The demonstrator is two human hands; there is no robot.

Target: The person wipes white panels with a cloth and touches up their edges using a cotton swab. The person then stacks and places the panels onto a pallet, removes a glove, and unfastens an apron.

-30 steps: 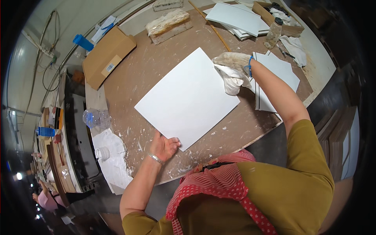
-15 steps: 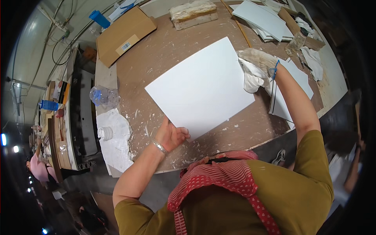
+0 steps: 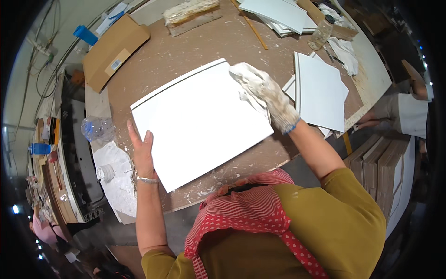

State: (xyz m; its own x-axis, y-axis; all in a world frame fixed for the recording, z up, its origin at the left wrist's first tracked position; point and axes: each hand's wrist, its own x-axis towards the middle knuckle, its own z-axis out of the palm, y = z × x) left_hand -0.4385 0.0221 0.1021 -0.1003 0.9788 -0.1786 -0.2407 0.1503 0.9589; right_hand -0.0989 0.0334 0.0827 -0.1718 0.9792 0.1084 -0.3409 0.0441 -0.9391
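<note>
A white rectangular panel [image 3: 200,125] with a dark groove along its far edge lies at a slant on the brown worktable. My bare left hand [image 3: 144,153], a bracelet at its wrist, is at the panel's left edge. Its thumb touches the edge, and the thumb and forefinger are stretched apart. On the right, my right hand [image 3: 269,95] wears a soiled white knitted glove. It is closed on a white cloth [image 3: 253,100], pressed against the panel's far right part. The glove covers much of the cloth.
More white panels [image 3: 320,93] lie stacked at right, others [image 3: 274,14] at the far side. Around them are a jar [image 3: 321,32], a rag [image 3: 344,55] and a wooden stick [image 3: 251,25]. A cardboard box [image 3: 114,53], a clear plastic bottle [image 3: 96,129] and white sheeting [image 3: 116,179] line the left.
A dark groove now shows along the panel's far edge, where its face was plain before. My left hand has moved from the near corner to the left edge, its fingers straightened. The view has shifted.
</note>
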